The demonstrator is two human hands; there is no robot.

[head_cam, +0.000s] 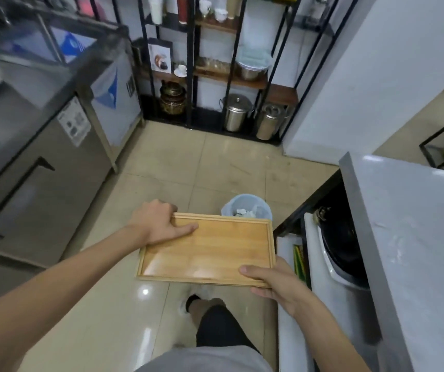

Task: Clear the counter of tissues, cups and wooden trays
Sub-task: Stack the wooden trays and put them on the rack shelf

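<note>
I have the flat rectangular light-wood tray with the raised rim point(207, 249) up in the air in front of me, carried level over the beige tiled floor point(167, 167), its inside bare with nothing on it. My left hand point(156, 224) grips its far left corner, thumb laid flat across the tray's inner surface and the other fingers curled over the far edge; my right hand point(274, 283) grips the near right corner, thumb on top of the rim and fingers curled underneath. Just past the tray's far edge, partly hidden by it, stands the small pale-blue plastic waste bin point(245, 208), and I can see white crumpled bits in it, most likely tissues. To my right is the grey counter top point(403, 237), its end corner pointing toward the tall black metal shelf rack with wooden boards point(215, 76) at the far wall; to my left stands the stainless steel cabinet unit point(41, 157). I judge that I am in the tray part of the job: this tray is already off the counter and being carried away. The next move calls for keeping both grips firm and the tray level while I walk it to wherever trays are kept, which I cannot tell from here; the shelf rack ahead is my guess. Then I would set it down flat and let go.
</note>
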